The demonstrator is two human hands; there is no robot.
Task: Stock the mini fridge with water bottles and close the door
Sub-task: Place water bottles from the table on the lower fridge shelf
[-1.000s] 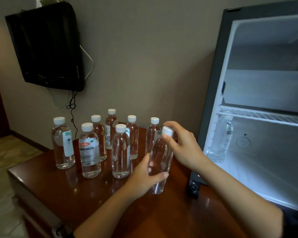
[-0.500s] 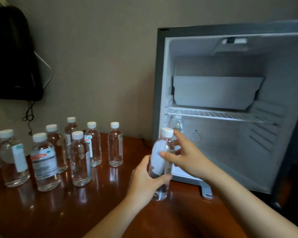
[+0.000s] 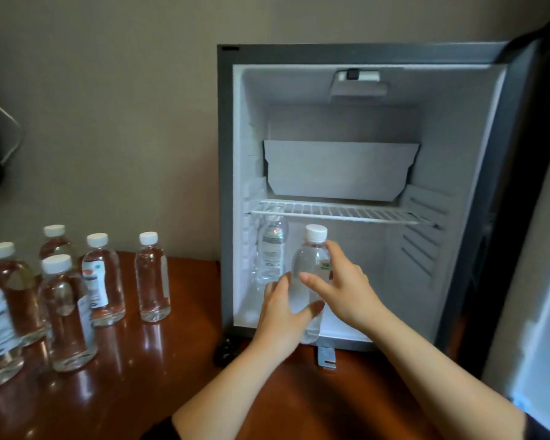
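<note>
**Head view: two hands on one bottle at the fridge mouth**

The left hand [image 3: 281, 315] gripped the lower body of the held bottle [image 3: 308, 262], thumb curled across its front. The right hand [image 3: 346, 290] pinched the shoulder higher up, with the forefinger reaching past the neck and the thumb pressed to the clear wall. The bottle stood upright, a smooth round cylinder of transparent plastic with a ribbed white cap [image 3: 316, 232], its base at the front sill of the mini fridge [image 3: 226, 185]. Both forearms were bare and stretched forward, wrists nearly level.

Behind it, in the lower compartment against the left wall, stood a second bottle [image 3: 271, 252] just under the white wire shelf [image 3: 340, 212]. Above that shelf sat a flat grey panel [image 3: 340, 169] with clipped lower corners. The liner was white and matte, ribbed along both side walls; the casing was dark grey. The door [image 3: 540, 312] hung open at the right.

To the left, six spare bottles [image 3: 152, 277] stood upright on the table [image 3: 172, 360] — glossy red-brown wood, mirroring them.
</note>
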